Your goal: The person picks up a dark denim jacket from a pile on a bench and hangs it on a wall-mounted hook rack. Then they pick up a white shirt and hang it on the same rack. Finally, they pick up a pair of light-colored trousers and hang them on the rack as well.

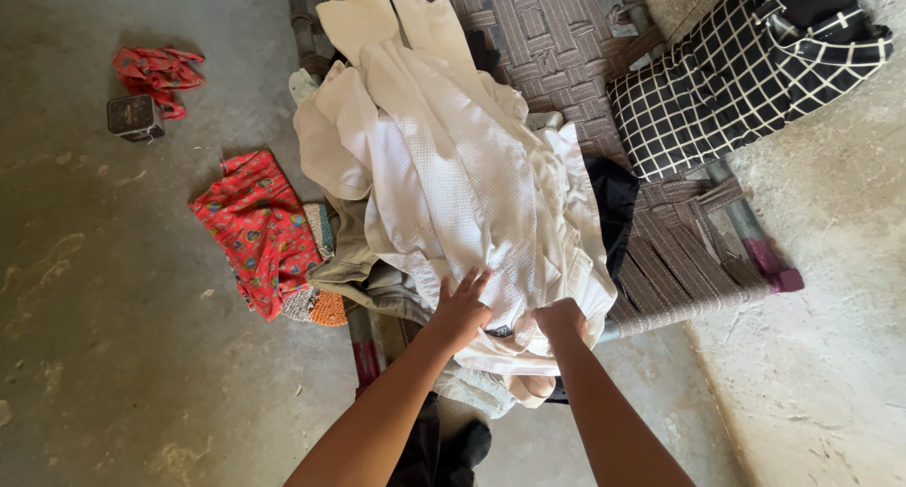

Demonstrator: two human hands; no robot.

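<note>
1 small box (135, 118) sits on the concrete floor at the upper left, well apart from the woven cot. It is squarish and dark grey-brown, with a paler printed panel on its top face, too small to make out. It lies just beside a crumpled red cloth (159, 73), at that cloth's lower left edge. 1 small dark tag (499, 331) shows on the white garment, between the 2 hands. No signs or screens appear.
</note>
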